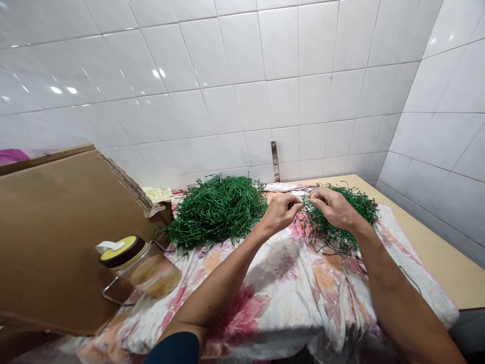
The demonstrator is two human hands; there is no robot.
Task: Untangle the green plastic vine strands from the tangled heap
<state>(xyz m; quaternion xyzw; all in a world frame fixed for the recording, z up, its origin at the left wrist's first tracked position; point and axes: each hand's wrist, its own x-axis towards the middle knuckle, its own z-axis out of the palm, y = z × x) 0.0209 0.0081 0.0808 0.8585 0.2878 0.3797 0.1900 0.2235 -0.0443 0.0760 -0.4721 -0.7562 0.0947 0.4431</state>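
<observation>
Two heaps of thin green strands with small knobbed ends lie on a flowered cloth (288, 298). The larger heap (217, 215) is left of my hands, and the smaller heap (348, 202) lies behind and around my right hand. My left hand (279, 212) is closed in a pinch between the heaps, at the end of a thin green strand (305, 200). Facing it, my right hand (333, 206) pinches the same spot with thumb and forefinger, in front of the smaller heap. The strand is too fine to follow clearly between the fingertips.
A big cardboard box (56, 227) stands at the left. Beside it a jar with a yellow and brown lid (123, 251) leans in a wire holder. Pale bits (158, 194) lie behind. White wall tiles (227, 101) and a metal bracket (275, 161) rise beyond the wooden tabletop (428, 237).
</observation>
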